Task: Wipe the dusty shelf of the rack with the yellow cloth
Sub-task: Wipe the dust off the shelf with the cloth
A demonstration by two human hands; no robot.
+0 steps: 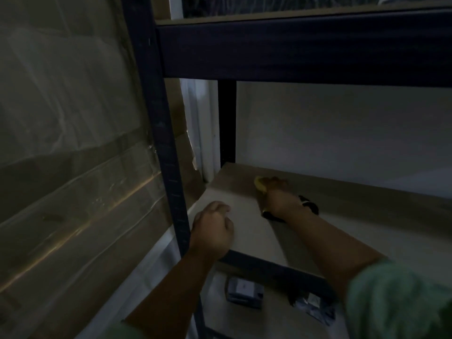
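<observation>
The scene is dim. A pale board shelf (pixel 247 216) sits in a dark metal rack. My right hand (pixel 278 195) reaches deep toward the shelf's back left and is closed on the yellow cloth (pixel 260 184), which it presses onto the board. Only a small yellow edge of the cloth shows past my fingers. A dark band (pixel 309 204) wraps my right wrist. My left hand (pixel 212 232) rests curled on the shelf's front left corner, beside the rack's front post (pixel 166 152); it holds nothing that I can see.
A dark crossbeam (pixel 305 52) of the upper shelf hangs close overhead. Plastic-wrapped cardboard boxes (pixel 73 143) stand to the left of the rack. On the lower shelf lie a small grey box (pixel 244 291) and a crumpled dark packet (pixel 311 304). A white wall (pixel 342 133) backs the rack.
</observation>
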